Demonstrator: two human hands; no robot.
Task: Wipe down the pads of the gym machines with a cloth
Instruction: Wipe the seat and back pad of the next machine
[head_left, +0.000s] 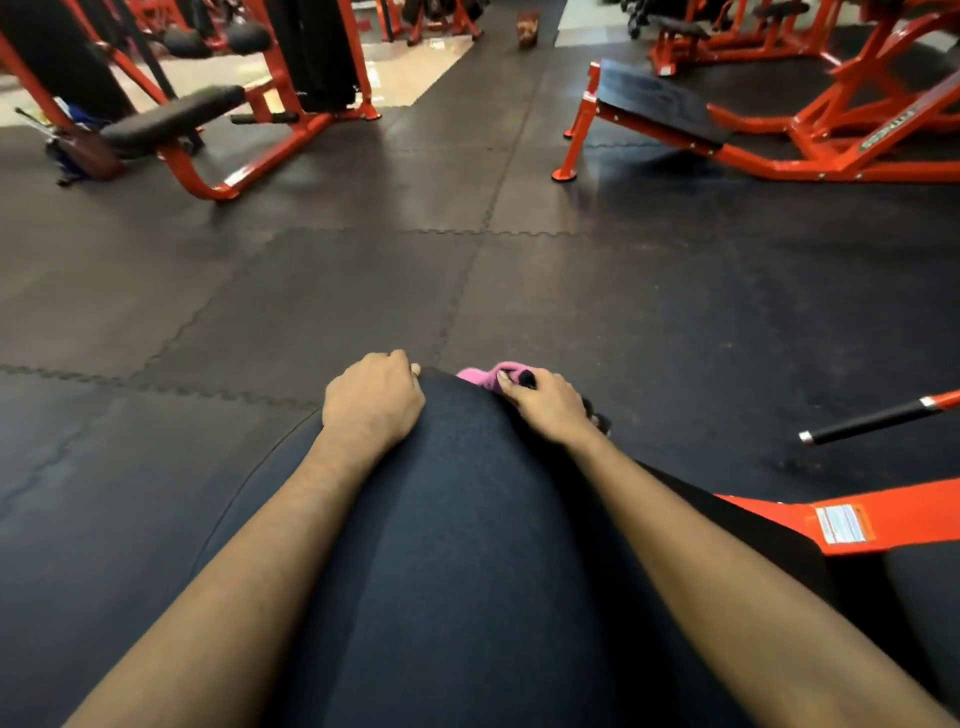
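Head view, left to right: left hand (371, 402) lies on the black pad (452, 519), its grip curled over the pad's far edge. Pink cloth (480, 376) sits bunched at the pad's far end, pinched in the closed grip of the right hand (545, 402). Orange frame (883, 519) stands just beside the pad.

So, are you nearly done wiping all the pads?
Not nearly, I'd guess. Done: nothing I can vouch for; no pad shows wipe marks. In hand: the right hand holds the pink cloth at the far end of the big pad, while the left hand grips its edge. Left: probably the bench pad and rollers on the left, and the board on the right.
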